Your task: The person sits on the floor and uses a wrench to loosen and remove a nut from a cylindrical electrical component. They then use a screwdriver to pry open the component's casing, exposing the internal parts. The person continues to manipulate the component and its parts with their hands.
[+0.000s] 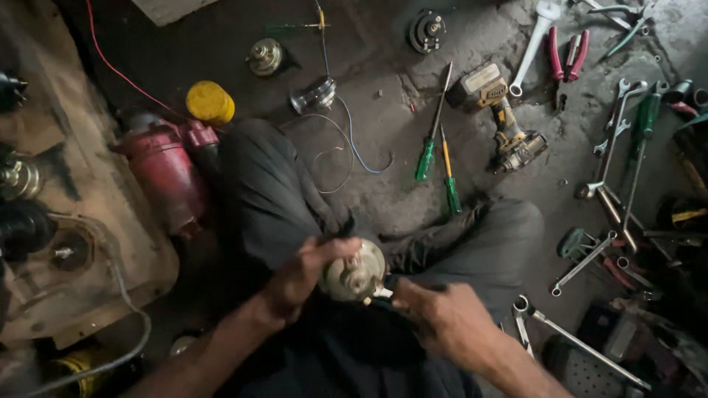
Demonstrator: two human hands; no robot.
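Observation:
I sit on a dirty workshop floor with my knees apart. My left hand (299, 276) grips a round, grimy metal part (355, 271), like a small horn or motor housing, above my lap. My right hand (439, 313) is closed around a dark-handled tool whose tip meets the lower edge of that part. The tool's handle is mostly hidden in my fist.
Two green-handled screwdrivers (435, 158) and a yellow cordless drill (501, 114) lie on the floor ahead. Wrenches (612, 158) and red-handled pliers (566, 55) are scattered right. A red cylinder (162, 169), yellow cap (209, 102), loose wires and a wooden board (81, 221) are left.

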